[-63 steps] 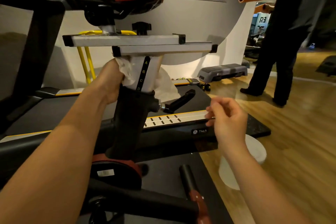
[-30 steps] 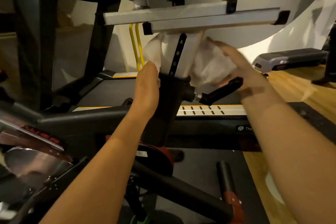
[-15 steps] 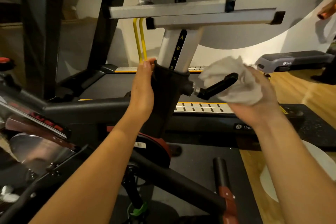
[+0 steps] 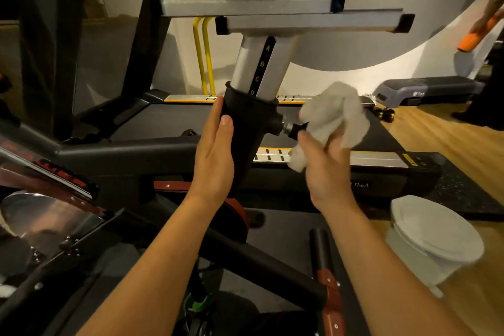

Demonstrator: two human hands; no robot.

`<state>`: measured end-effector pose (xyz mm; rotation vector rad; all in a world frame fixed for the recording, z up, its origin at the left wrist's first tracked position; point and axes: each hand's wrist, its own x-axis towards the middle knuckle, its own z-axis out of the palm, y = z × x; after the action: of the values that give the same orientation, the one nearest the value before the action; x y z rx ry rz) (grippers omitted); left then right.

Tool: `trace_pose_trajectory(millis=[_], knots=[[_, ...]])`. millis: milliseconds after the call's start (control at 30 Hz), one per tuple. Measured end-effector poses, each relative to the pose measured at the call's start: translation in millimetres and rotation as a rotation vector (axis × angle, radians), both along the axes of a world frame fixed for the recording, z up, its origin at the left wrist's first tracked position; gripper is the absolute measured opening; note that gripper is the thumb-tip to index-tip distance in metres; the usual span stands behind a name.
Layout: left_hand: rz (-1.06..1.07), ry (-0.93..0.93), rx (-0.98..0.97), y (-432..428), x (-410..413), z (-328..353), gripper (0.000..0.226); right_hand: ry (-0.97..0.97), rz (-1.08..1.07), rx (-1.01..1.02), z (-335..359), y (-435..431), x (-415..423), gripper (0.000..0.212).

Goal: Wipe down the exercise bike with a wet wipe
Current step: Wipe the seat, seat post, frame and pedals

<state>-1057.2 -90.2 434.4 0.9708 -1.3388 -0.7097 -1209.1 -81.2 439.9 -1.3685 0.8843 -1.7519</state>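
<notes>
The exercise bike's silver seat post (image 4: 261, 68), lettered A to D, rises out of a black sleeve (image 4: 249, 128) under the grey slide rails (image 4: 300, 22). My left hand (image 4: 215, 155) rests flat against the sleeve's left side, fingers straight. My right hand (image 4: 324, 163) grips a crumpled white wet wipe (image 4: 335, 114), wrapped over the black adjustment lever that sticks out from the sleeve's right. Most of the lever is hidden by the wipe; only its knob end (image 4: 293, 128) shows.
A white lidded tub (image 4: 433, 240) stands on the wooden floor at right. A treadmill deck (image 4: 174, 123) lies behind the bike, with a grey step platform (image 4: 425, 90) further back. Another person's hand holding an orange object (image 4: 470, 41) shows at the far right edge. The bike's frame bar (image 4: 259, 259) crosses below.
The wipe has passed from my left hand on the seat post to my right hand, which now holds it on the lever. My left hand slid down onto the black sleeve.
</notes>
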Motion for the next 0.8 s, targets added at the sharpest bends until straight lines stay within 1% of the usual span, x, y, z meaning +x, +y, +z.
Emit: trace_pose_trajectory(millis=[67, 133, 200, 267, 300, 367, 400, 467, 500, 533, 567, 600, 633, 667, 700, 733, 767, 800], knots=[[-0.01, -0.02, -0.007, 0, 4, -1, 0.049, 0.138, -0.043, 0.125, -8, -11, -2, 0.018], [-0.017, -0.051, -0.005, -2, 10, -1, 0.049, 0.228, -0.121, 0.125, -4, -13, -9, 0.017], [-0.019, -0.099, -0.015, -5, 14, -4, 0.049, 0.203, -0.175, 0.031, 7, -9, -19, 0.02], [-0.005, -0.14, -0.017, -6, 14, -4, 0.049, 0.096, -0.19, -0.106, 16, -8, -20, 0.02], [-0.005, -0.137, -0.011, -6, 13, -4, 0.049, 0.05, -0.212, -0.117, 14, -10, -15, 0.017], [-0.033, -0.097, -0.004, -1, 14, -1, 0.048, -0.009, -0.212, -0.001, -6, -16, 2, 0.01], [-0.048, -0.082, -0.004, 2, 17, -2, 0.048, 0.002, -0.189, 0.081, -21, -17, 15, 0.01], [-0.062, -0.086, -0.001, 13, 27, -7, 0.048, 0.078, -0.043, 0.194, -54, -20, 40, 0.01], [-0.06, -0.083, 0.003, 19, 34, -13, 0.049, 0.131, 0.029, 0.215, -60, -18, 53, 0.012], [-0.044, -0.067, 0.011, 25, 42, -21, 0.049, 0.18, 0.059, 0.192, -58, -16, 64, 0.015], [-0.007, -0.041, 0.017, 30, 51, -29, 0.047, 0.176, 0.063, 0.142, -52, -16, 72, 0.016], [0.047, -0.009, 0.018, 34, 61, -37, 0.045, 0.126, 0.037, 0.09, -44, -18, 81, 0.015], [0.109, 0.03, 0.021, 36, 71, -44, 0.042, 0.094, -0.019, 0.065, -37, -19, 87, 0.02], [0.165, 0.072, 0.031, 38, 79, -50, 0.04, 0.087, -0.08, 0.056, -32, -19, 95, 0.034], [0.199, 0.102, 0.048, 40, 85, -55, 0.039, 0.139, -0.088, 0.06, -40, -15, 104, 0.046], [0.205, 0.111, 0.062, 43, 88, -61, 0.04, 0.221, -0.092, 0.044, -58, -11, 110, 0.05], [0.189, 0.105, 0.076, 45, 87, -67, 0.041, 0.405, -0.092, 0.004, -80, -1, 114, 0.049], [0.162, 0.104, 0.1, 49, 82, -74, 0.042, 0.562, -0.043, -0.02, -100, 11, 116, 0.046]])
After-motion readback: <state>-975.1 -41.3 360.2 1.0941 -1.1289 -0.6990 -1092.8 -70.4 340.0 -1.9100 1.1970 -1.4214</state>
